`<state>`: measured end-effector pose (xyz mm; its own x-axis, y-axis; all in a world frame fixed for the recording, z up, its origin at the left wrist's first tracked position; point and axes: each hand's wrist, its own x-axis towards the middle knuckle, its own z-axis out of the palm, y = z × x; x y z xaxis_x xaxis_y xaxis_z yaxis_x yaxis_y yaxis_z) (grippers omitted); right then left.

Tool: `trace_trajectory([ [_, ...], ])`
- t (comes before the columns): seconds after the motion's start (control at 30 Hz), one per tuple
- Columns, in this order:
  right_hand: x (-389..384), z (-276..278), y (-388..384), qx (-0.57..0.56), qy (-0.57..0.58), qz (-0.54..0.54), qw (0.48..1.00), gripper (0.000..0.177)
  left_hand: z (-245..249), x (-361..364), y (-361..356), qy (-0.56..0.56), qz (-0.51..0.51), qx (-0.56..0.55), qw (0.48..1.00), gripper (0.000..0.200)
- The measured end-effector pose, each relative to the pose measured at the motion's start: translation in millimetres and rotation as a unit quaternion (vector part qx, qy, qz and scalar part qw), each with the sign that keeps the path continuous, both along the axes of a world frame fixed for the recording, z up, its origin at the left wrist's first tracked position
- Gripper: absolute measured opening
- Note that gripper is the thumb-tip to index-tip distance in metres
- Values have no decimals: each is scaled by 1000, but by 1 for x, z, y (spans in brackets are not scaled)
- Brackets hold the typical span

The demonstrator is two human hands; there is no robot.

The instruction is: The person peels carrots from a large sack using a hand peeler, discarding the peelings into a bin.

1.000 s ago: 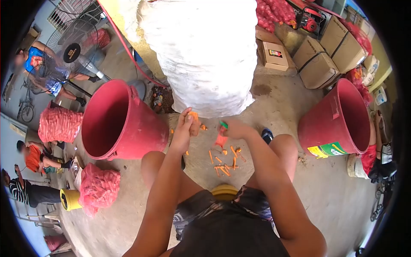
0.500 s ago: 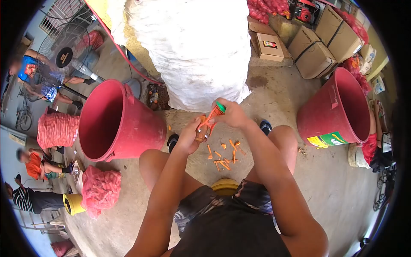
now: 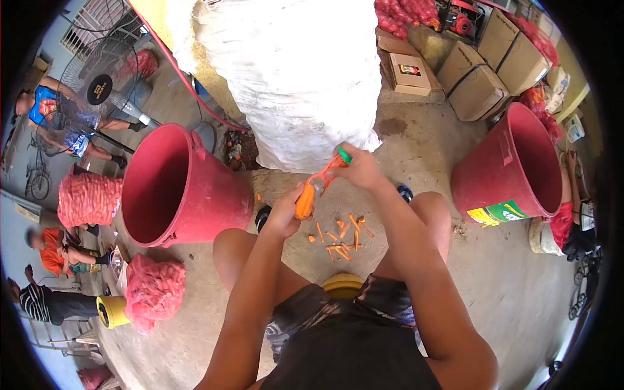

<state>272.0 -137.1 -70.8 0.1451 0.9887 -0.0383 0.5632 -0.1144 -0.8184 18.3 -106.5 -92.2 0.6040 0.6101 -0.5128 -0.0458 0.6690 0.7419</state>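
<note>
**Peeler on carrot, over the scraps**

The left hand point(image 3: 284, 213) grips a carrot point(image 3: 304, 200), its long axis near upright. Up and to the right, the right hand point(image 3: 359, 169) clasps a peeler point(image 3: 323, 177) touching the carrot's upper end, above the floor peelings point(image 3: 341, 237).

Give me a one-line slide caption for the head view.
Left hand holds a carrot, right hand holds a peeler to it, above peelings on the floor.

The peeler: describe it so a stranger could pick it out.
Find the big white sack at top centre. Just under its lower edge, the right hand holds the peeler against a carrot in the left hand. It alone has an orange frame with a green end.
</note>
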Motion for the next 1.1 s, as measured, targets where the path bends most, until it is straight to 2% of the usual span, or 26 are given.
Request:
trace_trajectory([
  [0.1,10,6,1,-39,57,-53,996,58,4,-1,-2,-18,-25,-13,999,39],
  [0.17,-14,19,-11,-51,16,8,999,55,-1,4,-1,11,56,-1,998,41],
  [0.2,-21,17,-15,-50,14,9,999,55,0,8,0,9,57,0,998,41],
  [0.27,-32,7,-21,45,20,84,995,56,0,12,0,13,69,-36,997,43],
  [0.3,-26,6,-17,43,21,84,995,56,-2,8,1,14,69,-37,997,43],
  [0.37,-4,4,-7,4,15,19,1000,56,-7,-2,4,-5,-22,-15,1000,44],
  [0.5,6,9,-4,-50,50,-56,996,56,11,2,-4,-14,-21,-24,999,40],
  [0.57,-18,14,-18,15,25,16,999,52,11,8,-3,23,82,-28,996,38],
  [0.6,-26,10,-20,15,24,18,999,52,6,7,0,22,84,-27,996,38],
  [0.67,-38,0,-24,138,6,112,984,48,-4,3,4,15,42,-29,999,39],
  [0.7,-35,-3,-22,136,8,111,984,48,-3,2,1,17,42,-32,998,39],
  [0.8,-5,-6,-8,135,-11,78,988,45,9,3,-5,11,25,-4,1000,40],
  [0.87,12,-6,-1,28,52,-22,998,44,12,-3,-3,-31,-21,-25,999,38],
  [0.9,12,-3,-1,12,75,-32,997,43,8,-3,-2,-31,-21,-25,999,38],
  [0.93,5,-2,-4,12,74,-30,997,43,2,0,-1,-29,27,-32,999,38],
  [0.97,-8,-3,-8,39,45,20,998,43,-3,2,0,-28,76,-38,996,38],
  [1.0,-20,-1,-12,66,16,70,995,44,-4,5,1,-29,77,-37,996,38],
  [1.03,-26,4,-17,66,16,71,995,44,-6,8,2,-20,92,-52,994,38],
  [1.1,-36,10,-26,201,-22,145,968,44,-3,8,1,-7,106,-69,992,39],
])
